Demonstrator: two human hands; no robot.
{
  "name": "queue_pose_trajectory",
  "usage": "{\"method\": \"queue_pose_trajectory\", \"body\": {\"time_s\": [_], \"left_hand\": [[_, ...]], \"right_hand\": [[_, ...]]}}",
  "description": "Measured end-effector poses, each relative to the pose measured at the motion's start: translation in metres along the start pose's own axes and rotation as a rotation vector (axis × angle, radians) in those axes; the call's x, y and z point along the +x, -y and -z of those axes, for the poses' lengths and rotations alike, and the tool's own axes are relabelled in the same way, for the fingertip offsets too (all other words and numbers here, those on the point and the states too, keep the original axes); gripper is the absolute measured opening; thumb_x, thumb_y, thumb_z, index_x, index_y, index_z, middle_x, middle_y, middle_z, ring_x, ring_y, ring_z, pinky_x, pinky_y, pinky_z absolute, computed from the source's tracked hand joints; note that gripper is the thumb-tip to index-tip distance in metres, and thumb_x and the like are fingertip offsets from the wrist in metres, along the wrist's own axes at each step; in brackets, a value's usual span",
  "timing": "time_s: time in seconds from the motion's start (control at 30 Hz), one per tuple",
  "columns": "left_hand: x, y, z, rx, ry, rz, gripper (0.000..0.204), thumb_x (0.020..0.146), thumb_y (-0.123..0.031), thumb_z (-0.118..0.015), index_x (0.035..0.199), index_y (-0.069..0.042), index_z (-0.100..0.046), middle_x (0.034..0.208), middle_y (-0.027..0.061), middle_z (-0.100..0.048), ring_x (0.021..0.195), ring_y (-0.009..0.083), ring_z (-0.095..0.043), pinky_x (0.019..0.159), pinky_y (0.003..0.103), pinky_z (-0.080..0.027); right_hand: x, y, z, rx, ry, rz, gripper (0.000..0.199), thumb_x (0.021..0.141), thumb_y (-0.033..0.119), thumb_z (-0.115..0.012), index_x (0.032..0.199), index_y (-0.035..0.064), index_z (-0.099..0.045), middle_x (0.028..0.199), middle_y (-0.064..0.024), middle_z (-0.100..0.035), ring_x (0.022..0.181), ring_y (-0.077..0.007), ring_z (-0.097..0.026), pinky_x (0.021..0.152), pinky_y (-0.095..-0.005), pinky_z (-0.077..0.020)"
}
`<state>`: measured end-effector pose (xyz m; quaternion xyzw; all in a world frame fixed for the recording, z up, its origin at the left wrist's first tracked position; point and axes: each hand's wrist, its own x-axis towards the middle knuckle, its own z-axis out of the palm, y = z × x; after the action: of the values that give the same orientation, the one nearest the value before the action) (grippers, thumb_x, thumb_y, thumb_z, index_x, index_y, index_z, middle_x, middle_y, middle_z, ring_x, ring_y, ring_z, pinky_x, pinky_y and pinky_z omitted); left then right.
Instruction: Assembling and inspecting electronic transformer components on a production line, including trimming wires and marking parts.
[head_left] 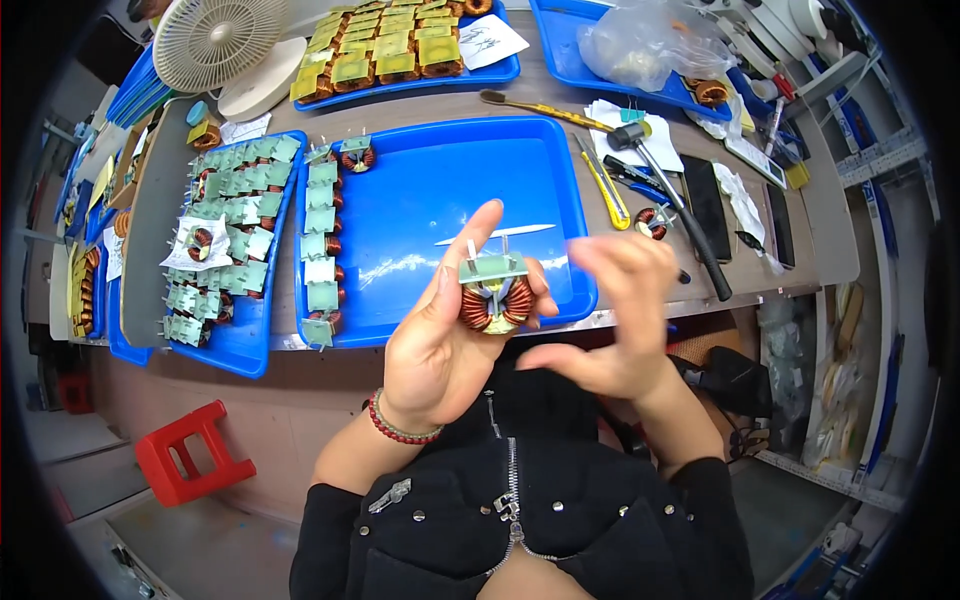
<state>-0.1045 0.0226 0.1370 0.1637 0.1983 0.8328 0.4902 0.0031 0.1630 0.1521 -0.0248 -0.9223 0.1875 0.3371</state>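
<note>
In my left hand (pixel 425 358) sits a copper-wound toroidal coil (pixel 497 305) with a small green board on its upper side and metal pins standing up from it. The fingers curl behind the coil and the thumb lies along its left side. My right hand (pixel 630 325) is held up to the right of the coil, apart from it, with thumb and fingers spread and slightly blurred. Beyond both hands lies a blue tray (pixel 440 190). A column of similar green-board coils (pixel 320 245) lines its left side, with one more coil (pixel 358 153) at its top left.
Left stands another blue tray packed with green-board coils (pixel 245 180). A tray of yellow-topped coils (pixel 395 50) and a fan (pixel 220 45) are at the back. On the right lie a hammer (pixel 680 195), a yellow cutter (pixel 605 190), a brush (pixel 540 108) and a loose coil (pixel 653 222).
</note>
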Motion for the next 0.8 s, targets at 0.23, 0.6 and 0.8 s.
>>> {"method": "queue_pose_trajectory", "body": {"time_s": [0.23, 0.6, 0.8], "left_hand": [[-0.008, -0.001, -0.001, -0.123, -0.038, 0.01, 0.055, 0.097, -0.041, -0.025, 0.141, -0.008, -0.017, 0.107, 0.0164, -0.052, 0.093, 0.0258, -0.053, 0.078, 0.033, -0.045], [-0.011, 0.005, -0.009, -0.181, -0.104, -0.05, 0.048, 0.098, -0.036, -0.027, 0.137, -0.007, -0.026, 0.105, 0.0129, -0.052, 0.088, 0.0234, -0.052, 0.078, 0.032, -0.044], [-0.009, 0.011, 0.0, -0.142, -0.126, -0.065, 0.051, 0.098, -0.039, -0.025, 0.137, -0.006, -0.027, 0.106, 0.0124, -0.052, 0.09, 0.0236, -0.052, 0.081, 0.033, -0.043]], "right_hand": [[0.017, 0.015, -0.03, 0.196, -0.094, 0.07, 0.059, 0.055, 0.039, -0.075, 0.104, 0.0082, -0.062, 0.098, -0.0028, -0.058, 0.09, -0.0224, -0.049, 0.082, -0.038, -0.0319], [0.016, 0.014, -0.045, 0.225, -0.308, 0.183, 0.054, 0.051, 0.031, -0.079, 0.094, 0.0021, -0.065, 0.081, -0.0047, -0.061, 0.075, -0.0214, -0.053, 0.067, -0.0336, -0.0387], [0.01, 0.0, -0.059, 0.373, -0.329, 0.143, 0.057, 0.051, 0.034, -0.081, 0.097, 0.0047, -0.065, 0.087, -0.0038, -0.061, 0.074, -0.0209, -0.053, 0.067, -0.0319, -0.0386]]}}
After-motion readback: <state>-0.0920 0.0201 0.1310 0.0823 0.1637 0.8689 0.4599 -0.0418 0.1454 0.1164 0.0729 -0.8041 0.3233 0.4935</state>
